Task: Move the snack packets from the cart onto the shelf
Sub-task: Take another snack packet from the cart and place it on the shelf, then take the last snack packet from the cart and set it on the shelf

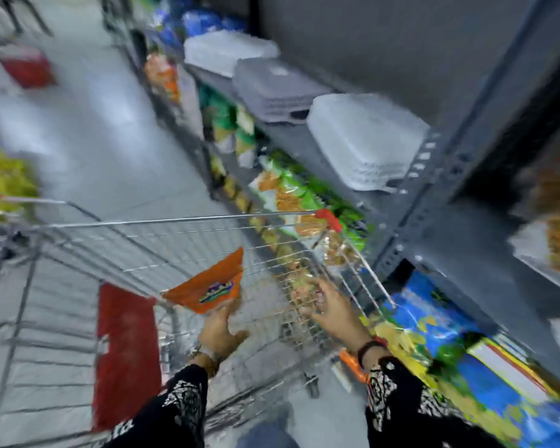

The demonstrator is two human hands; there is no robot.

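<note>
Orange snack packet [209, 287] pinched at left hand [218, 329] fingertips, over wire cart [117, 253] | right hand [328, 307] spread, holding nothing | blurry | tip: firm the pinch, support underneath, carry right to shelf [353, 189]

Bright, even, cool overhead lighting; soft glare patches on the pale floor [88, 130], no hard shadows. Heavy motion blur throughout, details smeared and labels unreadable. Strong wide-angle bending of the shelf [427, 218] lines toward the edges.

Motion-smeared shelf packets [291, 192], unreadable logo on the orange packet [207, 289], cart [78, 240] cut off left.
</note>
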